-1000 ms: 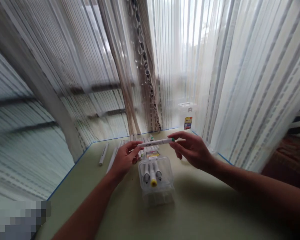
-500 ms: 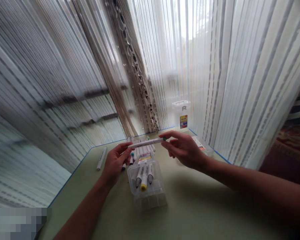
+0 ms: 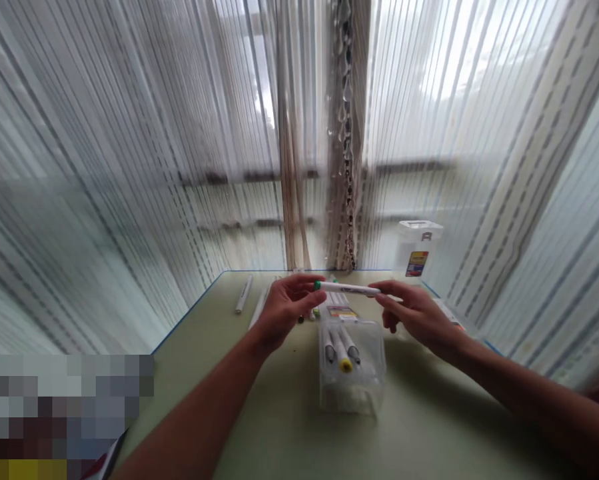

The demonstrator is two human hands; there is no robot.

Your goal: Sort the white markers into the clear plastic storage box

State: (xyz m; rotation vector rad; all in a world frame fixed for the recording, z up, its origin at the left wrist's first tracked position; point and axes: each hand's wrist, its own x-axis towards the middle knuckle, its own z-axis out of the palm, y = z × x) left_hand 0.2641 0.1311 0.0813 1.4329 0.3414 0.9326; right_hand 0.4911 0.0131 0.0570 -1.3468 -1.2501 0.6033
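Note:
A white marker with a green end lies level between both my hands, above the table. My left hand pinches it at the green end. The other end sits between the thumb and fingers of my right hand. Below and in front of the hands stands a clear plastic case, holding a few white markers, one of them with a yellow end. Behind the case more white markers lie in a group, partly hidden by my hands.
A single white marker rests at the table's far left. At the back right stands a tall clear container with a colourful label. A clear lid-like piece lies beyond my right wrist. Striped sheer curtains hang behind the green table.
The marker has been turned end for end: its green end was at my right hand and is now at my left. The view has swung left and levelled.

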